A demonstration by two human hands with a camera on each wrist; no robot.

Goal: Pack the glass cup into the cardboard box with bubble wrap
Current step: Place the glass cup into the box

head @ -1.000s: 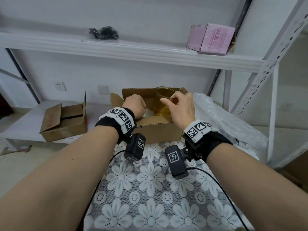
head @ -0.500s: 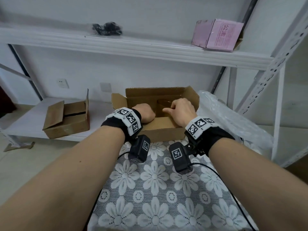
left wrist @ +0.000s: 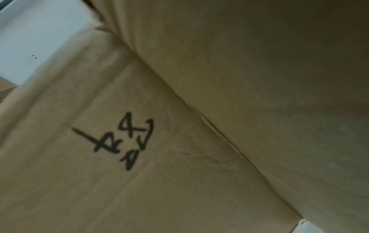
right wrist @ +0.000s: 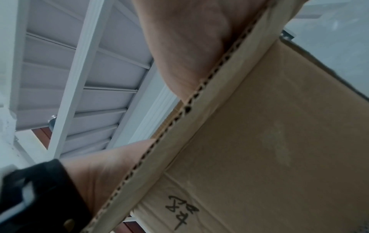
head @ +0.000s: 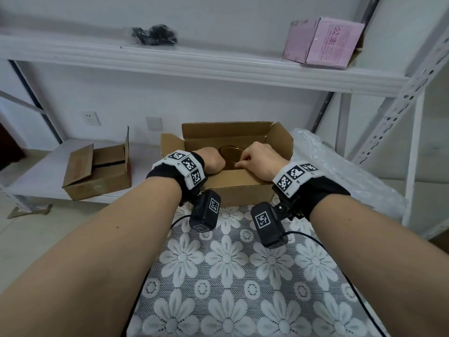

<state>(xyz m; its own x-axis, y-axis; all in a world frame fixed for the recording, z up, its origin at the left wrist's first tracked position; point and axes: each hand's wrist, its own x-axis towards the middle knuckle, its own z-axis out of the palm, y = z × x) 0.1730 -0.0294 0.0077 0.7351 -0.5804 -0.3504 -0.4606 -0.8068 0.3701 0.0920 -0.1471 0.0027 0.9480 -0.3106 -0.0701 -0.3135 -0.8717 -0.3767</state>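
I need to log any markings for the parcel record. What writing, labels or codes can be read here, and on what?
Pink box on the upper shelf: red print, too blurred to read.
Cardboard box, outer wall: black handwritten marks, not legible.
Wristbands and wrist cameras: square black-and-white codes, no words.

Both hands are filling the open top of the cardboard box (head: 240, 188), with the glass cup (head: 230, 153) between them. The raised flaps are walling its far and side edges; bubble wrap (head: 340, 166) is crowding its right. Only its near edge is lying low.
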